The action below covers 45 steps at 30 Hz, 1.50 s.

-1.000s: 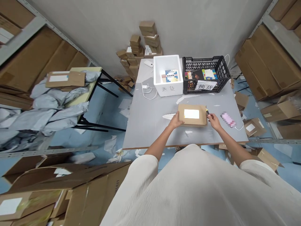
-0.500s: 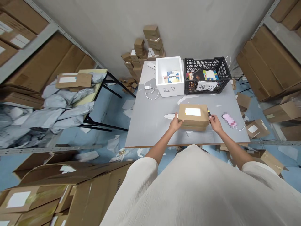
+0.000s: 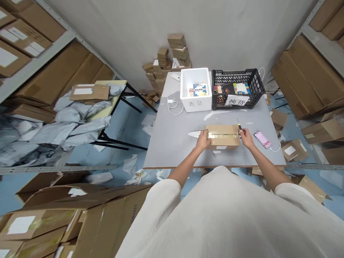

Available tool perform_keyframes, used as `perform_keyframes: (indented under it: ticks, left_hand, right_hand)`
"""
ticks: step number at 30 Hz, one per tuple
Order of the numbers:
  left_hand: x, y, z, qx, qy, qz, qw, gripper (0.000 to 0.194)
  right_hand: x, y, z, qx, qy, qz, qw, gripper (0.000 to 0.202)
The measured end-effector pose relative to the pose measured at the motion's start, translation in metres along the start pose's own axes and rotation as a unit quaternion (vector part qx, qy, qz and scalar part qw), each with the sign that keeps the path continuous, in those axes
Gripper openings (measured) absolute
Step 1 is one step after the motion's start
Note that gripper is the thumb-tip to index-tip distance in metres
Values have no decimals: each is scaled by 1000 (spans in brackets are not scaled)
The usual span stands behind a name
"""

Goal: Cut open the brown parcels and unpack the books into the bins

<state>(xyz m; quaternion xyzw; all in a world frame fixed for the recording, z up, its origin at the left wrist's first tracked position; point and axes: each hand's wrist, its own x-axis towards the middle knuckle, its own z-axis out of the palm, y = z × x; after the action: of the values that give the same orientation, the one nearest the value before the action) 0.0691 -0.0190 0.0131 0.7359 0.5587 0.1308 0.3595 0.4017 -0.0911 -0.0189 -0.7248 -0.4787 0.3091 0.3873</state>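
A closed cardboard box (image 3: 223, 138) lies near the front of the grey table (image 3: 166, 143), a strip of shiny tape running along its upper face. A white label shows low on its near side. My left hand (image 3: 202, 139) grips the box's left end, thumb and fingers on the cardboard. Beside the right end, my right hand (image 3: 245, 138) is closed around a utility knife (image 3: 239, 126) with a dark and yellow handle, its thin blade pointing away from me.
Behind the box stand a white foam bin (image 3: 196, 104) and a black plastic crate (image 3: 238, 102), both holding books. A phone (image 3: 262, 139) on a white cable lies at right. Grey parcels (image 3: 80, 114) cover a side table. Large cartons (image 3: 107, 222) stand at lower left.
The box has been turned over toward me: its labelled face was on top and now the taped face is. The knife blade now points away, clear of the box's right end.
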Motion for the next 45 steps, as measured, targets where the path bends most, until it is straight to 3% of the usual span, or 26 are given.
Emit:
perform_keyframes:
  ticks: [3,6,12,17,20,30,37,45]
  left_hand:
    - [-4,-1,2,64,12,32,997,45]
    - [-12,-2,5,106,28,55,992,30]
    - [-32,-7,15,119,2,123,985,41]
    - [-43,-11,19,101,6,147,984,54]
    - [-43,-12,19,92,10,147,985,57]
    - [-44,-18,23,64,26,158,985,54]
    - [-42,-19,21,66,17,159,985,55]
    - [-43,-20,21,123,32,177,976,52]
  right_hand:
    - [-1,-11,-4,-15,47,21,999,67]
    - [-3,-28,-8,-39,42,-2,998,70]
    - [-3,-65,-5,-98,-122,-18,988,62]
    - [4,-89,14,-180,-223,-139,948,47]
    - [7,-99,26,-229,-261,-176,921,44]
    - [15,-114,45,-268,-277,-206,899,44]
    - [24,-122,43,-305,-310,-239,868,44]
    - [20,-140,47,-412,-323,-223,823,43]
